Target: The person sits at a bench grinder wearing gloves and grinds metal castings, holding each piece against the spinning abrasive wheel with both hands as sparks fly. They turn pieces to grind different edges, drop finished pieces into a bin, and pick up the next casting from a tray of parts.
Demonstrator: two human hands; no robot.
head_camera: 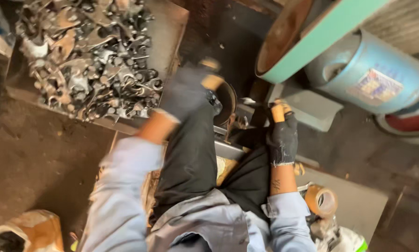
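Two gloved hands seen from the head camera, over dark trousers and pale blue sleeves. At eleven o'clock, a heaped pile of dark metal forgings (pixel 90 58), wrench-like and tangled, on a flat tray (pixel 165 35). At one o'clock, a rusty-faced wheel with a green guard (pixel 307 39); just beside it at two o'clock, a blue drum-shaped motor (pixel 373 70) bearing a worn label. Below the wheel, a grey metal rest plate (pixel 312 107). At five o'clock, a roll of brown tape (pixel 321 200) by the right sleeve. At seven o'clock, a brown bag (pixel 36 228) on the dirt floor.

Left hand (pixel 186 93) blurred by motion, near centre, between the pile and the wheel, fingertips capped in tan; grip and contents impossible to tell through the blur. Right hand (pixel 283 135) at three o'clock from centre, in a dark knitted glove with tan-taped fingers, curled closed around a small metal piece (pixel 265 116), dark and mostly hidden, pressed close under the wheel's lower edge. Shape of that piece too concealed to make out.
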